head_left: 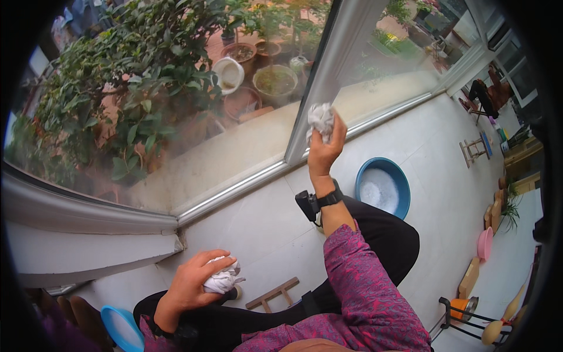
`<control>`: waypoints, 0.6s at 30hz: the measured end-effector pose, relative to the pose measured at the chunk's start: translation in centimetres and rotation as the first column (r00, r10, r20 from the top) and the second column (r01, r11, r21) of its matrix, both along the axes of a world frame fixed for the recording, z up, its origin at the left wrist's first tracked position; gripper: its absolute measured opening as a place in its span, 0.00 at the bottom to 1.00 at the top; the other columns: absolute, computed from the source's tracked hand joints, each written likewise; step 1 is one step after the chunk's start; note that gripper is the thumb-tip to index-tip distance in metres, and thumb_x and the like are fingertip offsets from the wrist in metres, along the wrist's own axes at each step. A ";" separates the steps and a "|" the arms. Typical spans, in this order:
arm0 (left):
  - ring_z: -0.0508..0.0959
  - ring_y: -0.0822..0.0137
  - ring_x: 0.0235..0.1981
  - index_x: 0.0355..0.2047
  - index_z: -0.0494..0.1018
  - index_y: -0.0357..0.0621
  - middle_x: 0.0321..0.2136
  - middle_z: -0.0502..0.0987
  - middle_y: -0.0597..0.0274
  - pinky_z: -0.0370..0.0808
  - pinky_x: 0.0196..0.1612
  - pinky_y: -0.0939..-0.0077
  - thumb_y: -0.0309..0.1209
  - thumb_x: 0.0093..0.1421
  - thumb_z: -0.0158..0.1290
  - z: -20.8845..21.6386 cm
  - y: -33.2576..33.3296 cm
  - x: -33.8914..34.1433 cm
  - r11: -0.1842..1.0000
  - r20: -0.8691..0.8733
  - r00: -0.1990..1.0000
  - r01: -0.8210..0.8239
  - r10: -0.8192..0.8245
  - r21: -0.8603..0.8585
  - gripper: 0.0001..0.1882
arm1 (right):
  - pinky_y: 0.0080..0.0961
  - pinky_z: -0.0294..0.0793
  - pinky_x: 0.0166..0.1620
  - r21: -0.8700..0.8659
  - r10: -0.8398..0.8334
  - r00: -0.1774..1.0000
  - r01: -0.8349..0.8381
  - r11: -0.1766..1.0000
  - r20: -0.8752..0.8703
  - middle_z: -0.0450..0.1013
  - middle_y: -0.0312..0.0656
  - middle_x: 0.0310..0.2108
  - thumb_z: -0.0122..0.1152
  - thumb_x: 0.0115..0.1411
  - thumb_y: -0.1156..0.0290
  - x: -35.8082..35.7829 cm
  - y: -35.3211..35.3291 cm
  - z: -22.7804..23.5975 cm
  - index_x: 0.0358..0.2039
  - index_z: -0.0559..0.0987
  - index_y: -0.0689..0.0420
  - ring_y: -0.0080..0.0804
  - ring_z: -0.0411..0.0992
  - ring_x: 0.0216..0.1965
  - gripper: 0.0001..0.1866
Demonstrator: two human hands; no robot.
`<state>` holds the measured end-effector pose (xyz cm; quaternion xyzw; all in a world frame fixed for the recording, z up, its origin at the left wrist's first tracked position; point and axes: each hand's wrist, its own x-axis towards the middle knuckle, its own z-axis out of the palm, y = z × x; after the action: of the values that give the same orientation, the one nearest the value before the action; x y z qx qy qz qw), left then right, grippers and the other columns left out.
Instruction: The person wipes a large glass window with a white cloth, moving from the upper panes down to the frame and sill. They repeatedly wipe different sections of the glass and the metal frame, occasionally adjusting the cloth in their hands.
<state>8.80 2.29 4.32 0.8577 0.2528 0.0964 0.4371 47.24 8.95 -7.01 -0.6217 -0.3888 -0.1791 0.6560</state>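
White crumpled cloths, two in all, one in each hand at a window.

Right hand has its grip clamped on a wadded white cloth, pressed against the grey metal window frame between two glass panes. Left hand closes its grip around a second balled cloth, low above the pale tiled floor. One round blue basin on the floor beside the right wrist holds whitish, foamy water. Beyond the glass, several round clay pots hold soil and leafy plants.

White cloths, blue basin (pink one nearby), magenta patterned sleeve.
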 end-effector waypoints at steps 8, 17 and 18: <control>0.77 0.51 0.49 0.52 0.75 0.48 0.49 0.76 0.53 0.74 0.52 0.66 0.21 0.41 0.60 -0.9 1.4 2.0 0.997 0.081 0.994 -0.074 0.075 -0.013 0.32 | 0.39 0.69 0.54 0.458 -0.145 0.900 -0.066 0.886 0.411 0.70 0.50 0.48 0.60 0.51 0.86 6.0 4.5 31.5 0.55 0.74 0.60 0.48 0.70 0.51 0.28; 0.77 0.52 0.50 0.52 0.74 0.47 0.49 0.76 0.54 0.74 0.51 0.66 0.21 0.40 0.59 -1.3 1.7 2.4 0.999 0.068 0.998 0.003 -0.006 0.040 0.33 | 0.36 0.72 0.50 0.353 -0.256 0.801 0.060 0.934 0.541 0.67 0.46 0.48 0.65 0.48 0.83 7.1 6.6 21.5 0.54 0.77 0.54 0.45 0.69 0.49 0.30; 0.77 0.52 0.50 0.52 0.75 0.47 0.49 0.76 0.54 0.74 0.51 0.66 0.21 0.40 0.59 -1.4 1.7 2.3 0.999 0.065 0.998 0.007 -0.011 0.049 0.33 | 0.36 0.72 0.50 0.279 -0.188 0.841 0.046 0.959 0.508 0.66 0.46 0.49 0.64 0.47 0.86 6.8 6.1 17.9 0.56 0.76 0.53 0.45 0.68 0.50 0.33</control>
<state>11.10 3.97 2.94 0.8657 0.2320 0.1286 0.4244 54.01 15.10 10.89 -0.4810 -0.4889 -0.4319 0.5857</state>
